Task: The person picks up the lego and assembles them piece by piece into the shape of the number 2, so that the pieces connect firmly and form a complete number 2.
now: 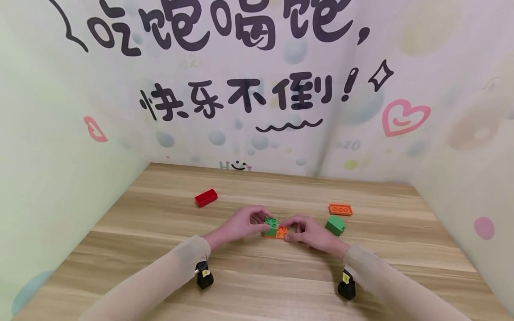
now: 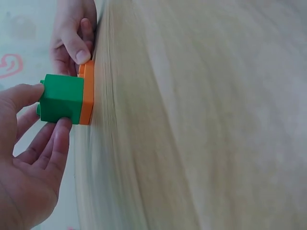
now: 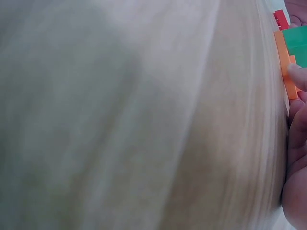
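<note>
- Desk (image 1: 273, 290): wood-grained, carrying all the bricks.
- Left hand (image 1: 244, 222): pinching the stacked green block (image 2: 61, 99) between thumb and fingers.
- Right hand (image 1: 312, 234): gripping the free end of the orange plate (image 2: 88, 98).
- Orange plate: flat on the desk between both hands, green block atop its left end.
- Red brick (image 1: 206, 198): beyond the left hand.
- Loose green block (image 1: 335, 225): just beside the right hand.
</note>
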Available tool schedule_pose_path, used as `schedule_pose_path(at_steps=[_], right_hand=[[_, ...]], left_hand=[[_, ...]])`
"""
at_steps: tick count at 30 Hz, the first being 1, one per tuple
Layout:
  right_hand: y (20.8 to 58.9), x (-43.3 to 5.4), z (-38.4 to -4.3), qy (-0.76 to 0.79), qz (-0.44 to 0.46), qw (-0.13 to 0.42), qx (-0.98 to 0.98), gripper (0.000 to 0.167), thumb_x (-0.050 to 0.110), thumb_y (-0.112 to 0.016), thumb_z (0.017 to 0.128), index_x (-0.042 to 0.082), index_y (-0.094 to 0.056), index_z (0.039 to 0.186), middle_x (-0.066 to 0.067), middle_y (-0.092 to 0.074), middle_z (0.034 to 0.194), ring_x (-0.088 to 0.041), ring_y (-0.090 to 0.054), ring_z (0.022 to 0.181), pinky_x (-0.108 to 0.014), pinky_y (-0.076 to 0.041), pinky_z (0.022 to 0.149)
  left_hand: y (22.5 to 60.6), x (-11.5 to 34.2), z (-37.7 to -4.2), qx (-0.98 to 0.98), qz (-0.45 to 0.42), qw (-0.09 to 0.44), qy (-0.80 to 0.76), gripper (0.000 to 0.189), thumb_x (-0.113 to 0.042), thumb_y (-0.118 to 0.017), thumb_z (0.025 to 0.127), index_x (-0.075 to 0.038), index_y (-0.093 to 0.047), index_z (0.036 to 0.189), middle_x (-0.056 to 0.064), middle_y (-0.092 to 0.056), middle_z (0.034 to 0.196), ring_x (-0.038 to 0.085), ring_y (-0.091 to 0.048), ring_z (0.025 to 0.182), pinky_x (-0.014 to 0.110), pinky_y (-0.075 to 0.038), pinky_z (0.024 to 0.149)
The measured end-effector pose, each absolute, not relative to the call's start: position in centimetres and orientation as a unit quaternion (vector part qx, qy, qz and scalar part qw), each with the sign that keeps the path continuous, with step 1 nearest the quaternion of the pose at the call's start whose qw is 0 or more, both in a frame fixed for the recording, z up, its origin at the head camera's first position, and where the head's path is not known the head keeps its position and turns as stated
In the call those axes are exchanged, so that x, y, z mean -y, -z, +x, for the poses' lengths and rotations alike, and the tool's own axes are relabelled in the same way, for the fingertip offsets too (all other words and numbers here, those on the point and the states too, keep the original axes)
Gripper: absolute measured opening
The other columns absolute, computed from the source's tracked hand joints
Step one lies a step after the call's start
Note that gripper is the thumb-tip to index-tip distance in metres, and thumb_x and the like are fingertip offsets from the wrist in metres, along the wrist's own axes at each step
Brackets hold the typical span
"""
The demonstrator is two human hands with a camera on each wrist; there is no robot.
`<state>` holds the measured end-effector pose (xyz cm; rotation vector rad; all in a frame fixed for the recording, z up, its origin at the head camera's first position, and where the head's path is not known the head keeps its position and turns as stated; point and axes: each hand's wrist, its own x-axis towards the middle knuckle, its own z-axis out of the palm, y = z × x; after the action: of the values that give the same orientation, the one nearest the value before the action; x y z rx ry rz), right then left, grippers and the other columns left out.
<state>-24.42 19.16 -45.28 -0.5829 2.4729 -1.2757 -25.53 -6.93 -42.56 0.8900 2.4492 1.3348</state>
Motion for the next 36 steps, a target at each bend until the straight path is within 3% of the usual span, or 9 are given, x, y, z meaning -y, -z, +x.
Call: schedule_pose_path(at_steps=[8, 14, 24, 36], right_hand=[[43.9, -18.6, -23.5, 0.447, -0.196, 0.145, -0.861, 0.034, 0.015, -0.071, 0.091, 0.011, -0.066, 0.124, -0.011, -0.057, 0.086, -0.008, -0.042, 0.051, -0.021, -0.038, 0.045], [44.9, -19.0, -24.2, 0.453, -0.194, 0.150, -0.857, 0.035, 0.023, -0.074, 0.088, 0.018, -0.068, 0.123, -0.006, -0.056, 0.079, -0.008, -0.044, 0.051, -0.022, -0.039, 0.044], [44.9, -19.1, -24.5, 0.450, -0.190, 0.158, -0.858, 0.035, 0.024, -0.076, 0.087, 0.019, -0.069, 0.121, -0.002, -0.053, 0.076, -0.007, -0.042, 0.050, -0.022, -0.039, 0.045], [45.1, -19.1, -24.6, 0.454, -0.194, 0.157, -0.856, 0.036, 0.024, -0.075, 0.088, 0.019, -0.068, 0.122, -0.003, -0.055, 0.080, -0.008, -0.042, 0.050, -0.022, -0.039, 0.045]], left_hand=[[42.7, 7.2, -25.8, -0.822, 0.294, 0.111, -0.474, 0.023, -0.016, -0.072, 0.090, -0.014, -0.068, 0.113, 0.004, -0.071, 0.106, 0.013, -0.064, 0.094, 0.026, -0.055, 0.081], [43.0, 7.2, -26.0, -0.815, 0.279, 0.129, -0.492, 0.023, -0.014, -0.072, 0.090, -0.012, -0.067, 0.113, 0.008, -0.070, 0.107, 0.014, -0.065, 0.091, 0.033, -0.058, 0.073], [43.2, 7.3, -26.0, -0.814, 0.287, 0.124, -0.490, 0.022, -0.015, -0.071, 0.091, -0.012, -0.067, 0.112, 0.008, -0.070, 0.109, 0.014, -0.065, 0.092, 0.028, -0.056, 0.073], [43.1, 7.4, -26.0, -0.816, 0.279, 0.137, -0.488, 0.022, -0.018, -0.071, 0.091, -0.015, -0.067, 0.112, 0.007, -0.070, 0.109, 0.015, -0.066, 0.092, 0.039, -0.058, 0.074]])
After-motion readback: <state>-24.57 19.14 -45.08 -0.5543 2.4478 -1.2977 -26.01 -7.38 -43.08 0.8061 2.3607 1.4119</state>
